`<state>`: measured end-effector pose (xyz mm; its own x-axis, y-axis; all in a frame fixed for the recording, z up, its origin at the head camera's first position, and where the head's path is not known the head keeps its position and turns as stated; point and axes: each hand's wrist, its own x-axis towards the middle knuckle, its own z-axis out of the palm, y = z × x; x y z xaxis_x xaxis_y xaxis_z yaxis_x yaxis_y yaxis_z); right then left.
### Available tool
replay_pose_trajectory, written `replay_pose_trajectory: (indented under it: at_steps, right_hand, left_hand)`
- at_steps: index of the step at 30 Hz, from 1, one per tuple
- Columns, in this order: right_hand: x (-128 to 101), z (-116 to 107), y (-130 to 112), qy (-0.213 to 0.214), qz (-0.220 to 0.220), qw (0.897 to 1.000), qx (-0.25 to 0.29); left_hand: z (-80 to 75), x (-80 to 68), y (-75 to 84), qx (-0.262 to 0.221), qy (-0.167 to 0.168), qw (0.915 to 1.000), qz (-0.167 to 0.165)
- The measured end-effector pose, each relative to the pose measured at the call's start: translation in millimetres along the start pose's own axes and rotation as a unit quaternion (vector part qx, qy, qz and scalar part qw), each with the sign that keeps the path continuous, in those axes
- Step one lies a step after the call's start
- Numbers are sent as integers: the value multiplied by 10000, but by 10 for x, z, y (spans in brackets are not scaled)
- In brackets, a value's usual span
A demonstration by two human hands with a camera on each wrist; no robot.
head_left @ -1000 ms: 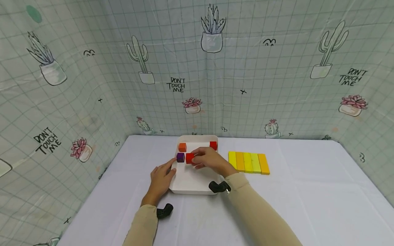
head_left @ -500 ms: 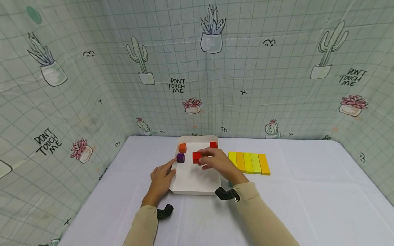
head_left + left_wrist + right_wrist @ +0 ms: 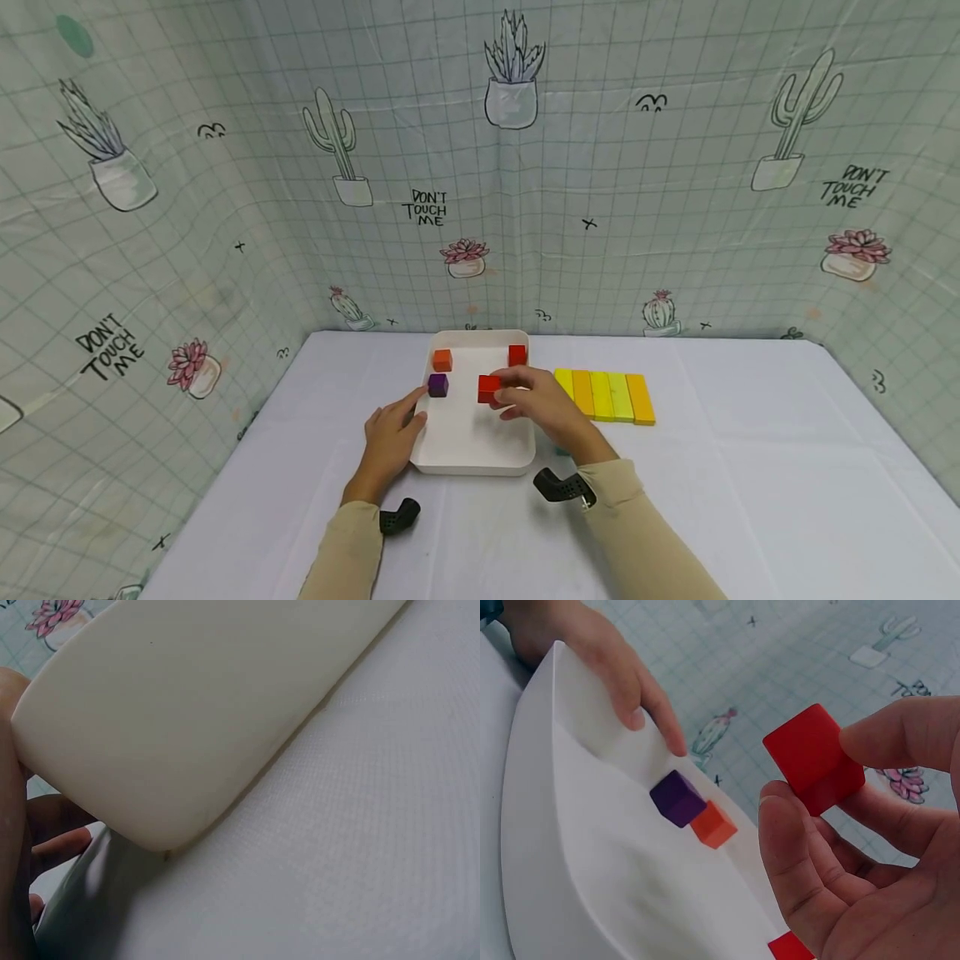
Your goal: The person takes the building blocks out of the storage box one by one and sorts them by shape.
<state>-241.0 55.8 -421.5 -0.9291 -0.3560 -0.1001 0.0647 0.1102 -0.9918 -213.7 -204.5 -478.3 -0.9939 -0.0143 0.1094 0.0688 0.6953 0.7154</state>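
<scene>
Planks (image 3: 602, 396), yellow and orange: shown in head view only. Red cube (image 3: 810, 754): pinched by right hand (image 3: 546, 406). Tray (image 3: 472, 437): touched by loosely spread left hand (image 3: 387, 437).

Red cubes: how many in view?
2: one red cube pinched in the right hand, another red cube in the far right corner of the tray. Hidden ones: can't tell.
</scene>
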Motion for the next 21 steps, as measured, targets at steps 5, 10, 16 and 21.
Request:
replay_pose_trajectory:
  at_steps: [5, 10, 16, 21]
  right_hand:
    - [-34, -17, 21, 48, -44, 10000, 50]
    - [-63, -62, 41, 16, -125, 9999, 21]
    - [-116, -105, 42, 58, -92, 9999, 38]
    - [-164, -142, 39, 111, 37, 9999, 67]
  left_hand:
    - [-8, -4, -1, -3, -5, 10000, -21]
    - [-4, 4, -8, 46, -20, 10000, -53]
    - [-13, 7, -2, 30, -34, 10000, -66]
    - [-7, 11, -5, 14, -47, 10000, -79]
